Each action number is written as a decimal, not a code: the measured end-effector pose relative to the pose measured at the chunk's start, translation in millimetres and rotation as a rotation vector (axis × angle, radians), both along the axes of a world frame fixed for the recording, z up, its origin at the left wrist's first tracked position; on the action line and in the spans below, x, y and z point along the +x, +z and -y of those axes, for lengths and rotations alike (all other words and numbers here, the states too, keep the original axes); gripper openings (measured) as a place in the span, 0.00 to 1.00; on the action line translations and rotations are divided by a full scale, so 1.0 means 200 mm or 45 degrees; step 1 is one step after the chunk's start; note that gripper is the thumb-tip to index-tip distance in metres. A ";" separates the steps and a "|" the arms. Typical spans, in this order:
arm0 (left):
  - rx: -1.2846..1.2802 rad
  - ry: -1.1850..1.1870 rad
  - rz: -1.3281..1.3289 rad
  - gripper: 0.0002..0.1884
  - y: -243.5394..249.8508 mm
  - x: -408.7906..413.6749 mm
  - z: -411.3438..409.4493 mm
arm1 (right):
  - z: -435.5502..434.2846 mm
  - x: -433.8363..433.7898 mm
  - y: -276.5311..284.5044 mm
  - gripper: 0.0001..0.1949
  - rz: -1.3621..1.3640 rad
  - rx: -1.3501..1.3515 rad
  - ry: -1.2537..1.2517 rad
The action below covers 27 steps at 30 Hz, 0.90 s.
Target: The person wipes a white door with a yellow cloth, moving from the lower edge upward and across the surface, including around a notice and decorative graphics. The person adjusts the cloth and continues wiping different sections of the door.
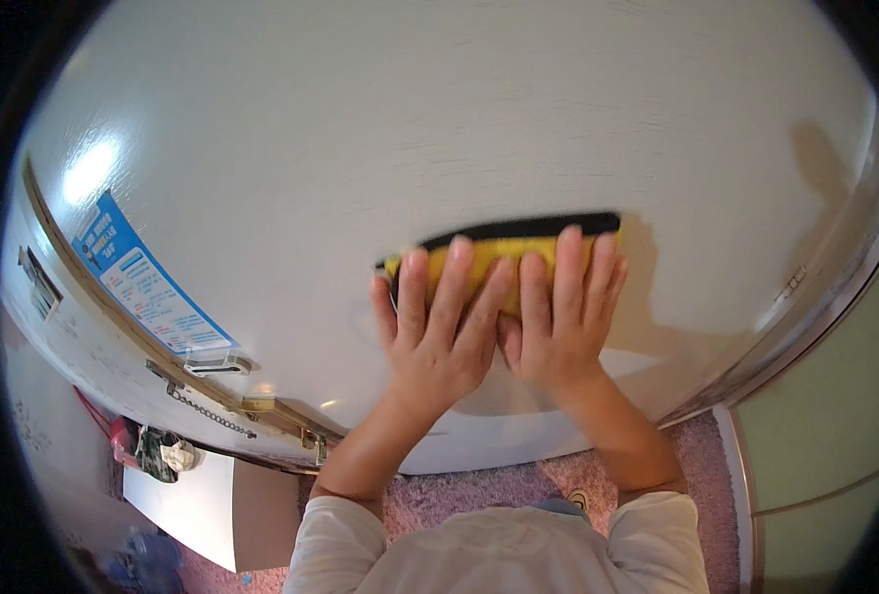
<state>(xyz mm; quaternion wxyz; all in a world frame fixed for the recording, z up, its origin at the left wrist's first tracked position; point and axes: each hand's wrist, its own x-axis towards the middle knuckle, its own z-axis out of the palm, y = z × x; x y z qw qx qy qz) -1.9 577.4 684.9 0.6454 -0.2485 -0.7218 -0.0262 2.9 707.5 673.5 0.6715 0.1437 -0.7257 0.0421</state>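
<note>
Both my hands press flat, side by side, on a folded yellow cloth with a black edge [517, 226] against a white door [350, 163]. My left hand [443, 319] lies over the cloth's left part, its fingers spread and pointing up the door. Over the right part lies my right hand [566, 304], its thumb near the left hand's. The cloth's lower part is hidden by the hands. Neither hand is closed around the cloth.
At the door's left edge are a blue and white printed sheet [154, 289], a handle [218, 366], a door chain [209, 414] and a latch [313, 439]. A white cabinet [209, 505] stands low at left on a pink carpet [469, 494]. A hinge [792, 284] is at right, beside green panels [818, 423].
</note>
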 end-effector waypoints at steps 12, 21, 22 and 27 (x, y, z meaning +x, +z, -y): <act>0.044 -0.028 0.007 0.19 0.45 0.00 -0.17 | -0.18 -0.02 0.50 0.24 -0.068 0.084 0.103; -0.062 -0.015 0.001 0.17 0.04 0.01 -0.32 | -0.35 -0.01 0.04 0.23 -0.003 0.057 0.018; -0.050 -0.022 0.011 0.18 0.08 0.01 -0.35 | -0.37 0.01 0.09 0.23 0.052 0.055 0.051; -0.008 -0.032 0.035 0.19 0.44 0.03 -0.51 | -0.53 0.01 0.47 0.24 -0.015 0.102 0.066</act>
